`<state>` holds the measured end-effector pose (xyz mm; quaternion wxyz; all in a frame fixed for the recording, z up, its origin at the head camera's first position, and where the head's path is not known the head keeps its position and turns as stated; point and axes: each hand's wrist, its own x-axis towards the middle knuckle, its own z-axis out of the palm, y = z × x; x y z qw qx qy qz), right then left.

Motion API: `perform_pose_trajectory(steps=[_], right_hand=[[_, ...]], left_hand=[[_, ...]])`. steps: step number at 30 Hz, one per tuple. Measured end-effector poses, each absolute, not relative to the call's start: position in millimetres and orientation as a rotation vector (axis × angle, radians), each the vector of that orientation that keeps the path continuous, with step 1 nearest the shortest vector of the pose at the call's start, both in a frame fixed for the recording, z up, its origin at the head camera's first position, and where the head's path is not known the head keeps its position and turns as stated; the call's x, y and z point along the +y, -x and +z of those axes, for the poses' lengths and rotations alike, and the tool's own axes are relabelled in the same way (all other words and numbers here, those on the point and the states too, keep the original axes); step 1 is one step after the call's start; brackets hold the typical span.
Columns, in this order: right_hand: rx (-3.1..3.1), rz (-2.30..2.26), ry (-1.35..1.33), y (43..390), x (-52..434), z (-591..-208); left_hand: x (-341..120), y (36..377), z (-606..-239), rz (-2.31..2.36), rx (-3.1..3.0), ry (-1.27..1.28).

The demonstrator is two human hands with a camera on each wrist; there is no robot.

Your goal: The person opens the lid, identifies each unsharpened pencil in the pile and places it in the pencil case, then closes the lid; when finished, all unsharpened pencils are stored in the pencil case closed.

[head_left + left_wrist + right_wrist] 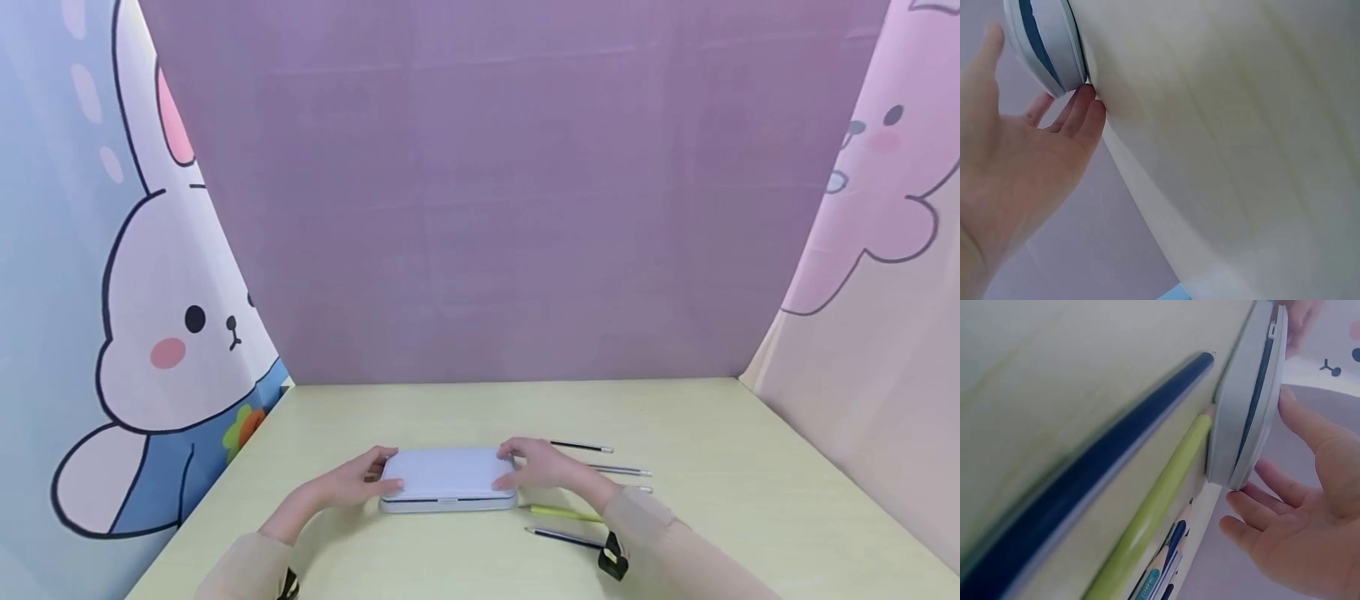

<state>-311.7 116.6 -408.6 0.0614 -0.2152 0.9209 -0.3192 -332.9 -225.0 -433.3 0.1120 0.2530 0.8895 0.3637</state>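
Note:
A pale lavender-white pencil case (450, 473) lies flat on the table, its lid down, with a dark line running between lid and base. My left hand (356, 479) holds its left end, thumb on the lid's front corner and fingers at the end and back. Around the right end, my right hand (536, 465) grips in the same way. In the right wrist view a small tab (1272, 330) shows on the case's long side. Just right of the case lie a yellow-green pencil (564, 513) and a dark blue pencil (562, 537), under the right forearm.
Behind the right wrist lie several more pencils, among them a dark one (581, 447) and one with a pale end (626, 471). A plain purple cloth (510, 208) hangs behind the table (360, 408). Curtains with cartoon animals hang at both sides.

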Motion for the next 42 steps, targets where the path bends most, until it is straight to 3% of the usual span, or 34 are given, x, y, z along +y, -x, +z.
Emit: perform_pose_trajectory(steps=[42], right_hand=[[2.888,-0.865,0.626,304.6,110.3,-416.3]], left_hand=[[-223.0,331.1,-433.0,0.935,2.711,-0.82]])
